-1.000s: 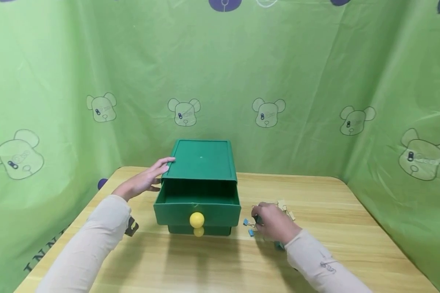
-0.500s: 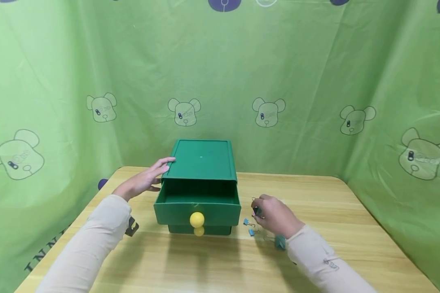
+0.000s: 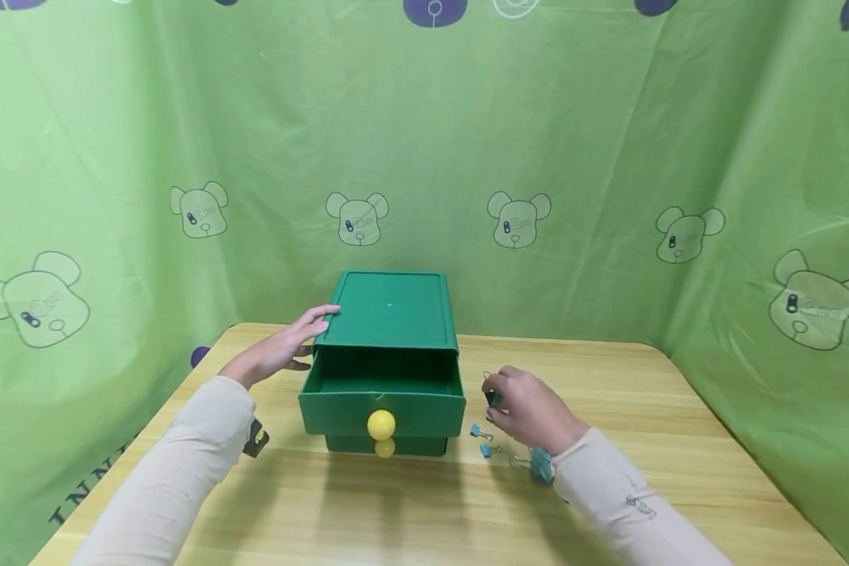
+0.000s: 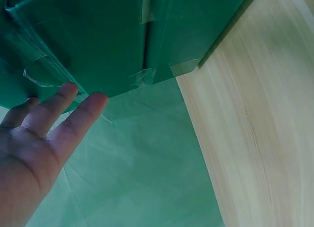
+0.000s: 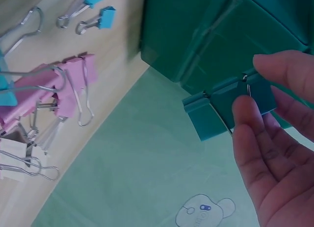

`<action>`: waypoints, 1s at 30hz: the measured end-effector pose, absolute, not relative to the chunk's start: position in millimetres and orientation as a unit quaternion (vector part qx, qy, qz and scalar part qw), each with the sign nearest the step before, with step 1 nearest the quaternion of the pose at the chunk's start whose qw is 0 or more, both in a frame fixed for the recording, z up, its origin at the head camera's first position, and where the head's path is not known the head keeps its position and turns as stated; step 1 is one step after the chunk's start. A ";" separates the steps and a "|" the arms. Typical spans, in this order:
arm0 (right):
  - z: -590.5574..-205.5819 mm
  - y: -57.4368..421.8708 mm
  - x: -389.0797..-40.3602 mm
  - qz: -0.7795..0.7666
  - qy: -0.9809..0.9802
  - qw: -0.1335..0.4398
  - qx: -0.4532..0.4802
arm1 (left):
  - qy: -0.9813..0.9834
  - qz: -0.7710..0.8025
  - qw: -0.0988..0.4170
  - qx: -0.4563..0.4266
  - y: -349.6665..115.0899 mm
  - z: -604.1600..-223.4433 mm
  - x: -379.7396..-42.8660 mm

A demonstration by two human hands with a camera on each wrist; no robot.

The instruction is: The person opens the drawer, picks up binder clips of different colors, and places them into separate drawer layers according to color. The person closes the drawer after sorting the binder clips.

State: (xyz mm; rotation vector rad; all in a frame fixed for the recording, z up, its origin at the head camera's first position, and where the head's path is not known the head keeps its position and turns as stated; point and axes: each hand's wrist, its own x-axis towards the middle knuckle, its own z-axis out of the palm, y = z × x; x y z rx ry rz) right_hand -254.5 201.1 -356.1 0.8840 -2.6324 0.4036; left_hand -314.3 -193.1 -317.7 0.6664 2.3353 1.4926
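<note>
My left hand (image 3: pixel 279 350) rests against the left side of a green drawer box (image 3: pixel 396 310), fingers extended along its top edge. In the left wrist view the fingertips (image 4: pixel 95 99) touch the box's taped side. The box's upper drawer (image 3: pixel 339 413) is pulled out, with a yellow knob (image 3: pixel 381 424) on its front. To the right of the box, my right hand (image 3: pixel 527 409) pinches a dark green binder clip (image 5: pixel 208 124) between thumb and fingers. The right wrist view shows this clip's wire handles, and the box behind it.
Two small blue binder clips (image 3: pixel 486 450) and a larger blue binder clip (image 3: pixel 541 466) lie on the wooden table (image 3: pixel 679 440). Pink binder clips (image 5: pixel 73 85) and white binder clips (image 5: pixel 12 158) lie close together. A dark object (image 3: pixel 257 439) shows beside my left sleeve.
My right hand has lifted from the clips, up and slightly left, with the green binder clip in its fingers. My left hand and the drawer box have stayed in place.
</note>
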 end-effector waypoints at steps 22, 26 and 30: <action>-317.5 194.8 -249.6 0.169 -0.915 0.190 0.313 | 0.806 0.525 0.149 0.229 -193.3 -317.6 -313.3; -313.9 193.9 -248.6 0.161 -0.912 0.203 0.318 | 0.805 0.526 0.151 0.227 -193.7 -318.2 -313.8; -309.1 193.6 -247.7 0.155 -0.904 0.222 0.330 | 0.805 0.527 0.152 0.226 -193.8 -318.3 -314.1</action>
